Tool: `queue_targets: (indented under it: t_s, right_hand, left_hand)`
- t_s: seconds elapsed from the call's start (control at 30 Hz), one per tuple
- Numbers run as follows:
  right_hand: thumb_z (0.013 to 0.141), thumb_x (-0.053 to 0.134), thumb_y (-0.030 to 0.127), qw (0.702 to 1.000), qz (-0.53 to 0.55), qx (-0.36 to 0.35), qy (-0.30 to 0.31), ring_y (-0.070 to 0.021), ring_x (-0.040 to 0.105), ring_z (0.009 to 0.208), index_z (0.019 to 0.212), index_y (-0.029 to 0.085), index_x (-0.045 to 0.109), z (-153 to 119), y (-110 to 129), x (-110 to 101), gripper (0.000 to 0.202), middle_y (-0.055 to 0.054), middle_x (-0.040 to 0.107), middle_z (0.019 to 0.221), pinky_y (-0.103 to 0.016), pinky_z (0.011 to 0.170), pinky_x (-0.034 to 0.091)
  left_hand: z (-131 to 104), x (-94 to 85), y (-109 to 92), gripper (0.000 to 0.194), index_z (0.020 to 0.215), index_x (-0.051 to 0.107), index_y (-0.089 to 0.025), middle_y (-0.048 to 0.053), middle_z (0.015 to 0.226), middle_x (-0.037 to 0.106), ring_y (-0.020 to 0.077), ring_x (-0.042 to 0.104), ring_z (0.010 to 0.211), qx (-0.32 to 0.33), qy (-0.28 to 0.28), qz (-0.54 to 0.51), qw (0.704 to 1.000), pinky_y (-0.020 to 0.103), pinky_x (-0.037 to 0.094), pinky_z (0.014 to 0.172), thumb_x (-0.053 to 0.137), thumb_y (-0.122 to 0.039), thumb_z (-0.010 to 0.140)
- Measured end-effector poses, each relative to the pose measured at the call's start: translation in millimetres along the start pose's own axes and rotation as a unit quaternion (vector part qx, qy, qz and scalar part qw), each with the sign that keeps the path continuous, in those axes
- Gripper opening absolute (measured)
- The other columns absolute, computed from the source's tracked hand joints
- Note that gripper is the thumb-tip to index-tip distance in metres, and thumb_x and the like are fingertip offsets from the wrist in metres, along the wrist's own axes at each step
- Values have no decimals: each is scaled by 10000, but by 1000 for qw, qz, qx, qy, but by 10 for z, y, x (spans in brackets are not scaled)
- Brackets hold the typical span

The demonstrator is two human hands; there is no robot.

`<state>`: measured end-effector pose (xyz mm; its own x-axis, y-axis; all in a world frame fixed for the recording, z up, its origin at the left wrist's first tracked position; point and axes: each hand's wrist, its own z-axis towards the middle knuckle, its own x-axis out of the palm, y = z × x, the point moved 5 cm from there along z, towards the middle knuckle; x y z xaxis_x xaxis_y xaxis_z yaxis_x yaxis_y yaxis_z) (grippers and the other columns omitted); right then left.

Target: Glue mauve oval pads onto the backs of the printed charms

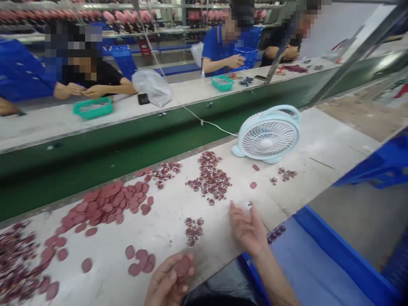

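Factory line workbench, pale worn top (165,238), running beside a green conveyor belt (95,165). Left hand (168,282) at the near edge, fingers curled around a dark red disc (183,265) — thumb and fingertips pinch it, face up, likely so it can be seen. Right hand (247,229) rests on the bench edge, fingers loosely bent over something small and pale (247,207); blurred, so I cannot tell whether it is gripped or just touched. Loose discs (140,261) lie just beside the left hand, within easy reach. Big heap of discs (108,204) sits further back left, and small dark red ornaments are piled mid-bench (210,178), with a little clump (193,229) between the hands. More ornaments at far left (15,259). Blue bin (318,263) sits below the right forearm, holding a few ornaments at its edge. Desk fan (269,134) stands behind the piles, its white cable crossing the belt — nothing blocks the hands. Across the belt other people work over green trays (92,107); a plastic bag (153,87) lies there too.
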<state>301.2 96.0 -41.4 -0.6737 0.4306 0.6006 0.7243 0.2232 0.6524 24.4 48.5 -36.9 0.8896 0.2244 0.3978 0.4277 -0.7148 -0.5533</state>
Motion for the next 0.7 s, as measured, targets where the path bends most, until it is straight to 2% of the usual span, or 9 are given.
queue_targets:
  t_s: [0.1, 0.2, 0.27, 0.3, 0.37, 0.47, 0.53, 0.7]
  right_hand:
    - [974, 469, 629, 999, 19, 23, 14, -16, 265, 381, 896, 243, 769, 0, -9, 159, 495, 75, 511, 562, -117, 371, 79]
    - [877, 569, 693, 1000, -2, 17, 14, -43, 293, 306, 895, 326, 753, -237, -168, 321, 411, 77, 544, 502, -142, 312, 124]
    - [810, 629, 721, 998, -47, 5, 30, -82, 396, 290, 906, 352, 728, -431, -348, 428, 394, 71, 602, 526, -164, 275, 202]
    - [798, 661, 699, 996, -75, -6, 42, -111, 470, 312, 930, 351, 710, -517, -437, 474, 376, 62, 643, 564, -188, 274, 279]
    - [793, 723, 610, 987, -132, -61, 62, -167, 582, 385, 988, 347, 672, -652, -550, 543, 331, 43, 691, 617, -255, 330, 439]
    - [826, 723, 510, 957, -216, -180, 79, -215, 642, 463, 1091, 394, 632, -771, -550, 629, 303, 46, 694, 628, -339, 442, 564]
    - [859, 689, 474, 935, -260, -230, 79, -227, 652, 479, 1132, 427, 609, -803, -501, 681, 289, 48, 705, 660, -359, 456, 580]
    - [937, 604, 371, 900, -322, -272, 111, -216, 665, 496, 1219, 418, 539, -810, -427, 779, 293, 35, 734, 714, -352, 465, 589]
  left_hand:
    - [-5, 111, 40, 406, 794, 875, -346, 21, 941, 900, 183, 814, 750, 7, -11, -34, 999, 153, 568, 512, 1018, -482, 439]
    - [-36, 206, 65, 402, 828, 880, -297, 56, 959, 899, 209, 827, 786, 8, -14, -56, 998, 153, 599, 555, 1020, -425, 473]
    - [-68, 256, 76, 397, 853, 879, -291, 61, 974, 898, 226, 833, 821, 7, -10, -63, 998, 160, 620, 598, 1016, -409, 499]
    - [-84, 278, 81, 393, 858, 878, -293, 58, 968, 899, 230, 835, 829, 5, -8, -65, 998, 164, 627, 614, 1014, -409, 508]
    - [-115, 315, 87, 395, 867, 877, -291, 57, 954, 899, 231, 835, 821, 3, -5, -68, 998, 176, 640, 649, 1012, -420, 519]
    - [-152, 351, 86, 412, 887, 876, -272, 69, 952, 899, 222, 832, 782, 0, -6, -77, 997, 188, 649, 688, 1008, -430, 531]
    - [-167, 364, 80, 410, 889, 875, -265, 68, 956, 898, 211, 830, 777, 0, -4, -78, 997, 183, 646, 698, 1007, -431, 538]
    - [-172, 351, 80, 374, 888, 870, -285, 43, 951, 899, 197, 824, 828, 9, 7, -77, 997, 187, 637, 713, 993, -434, 568]
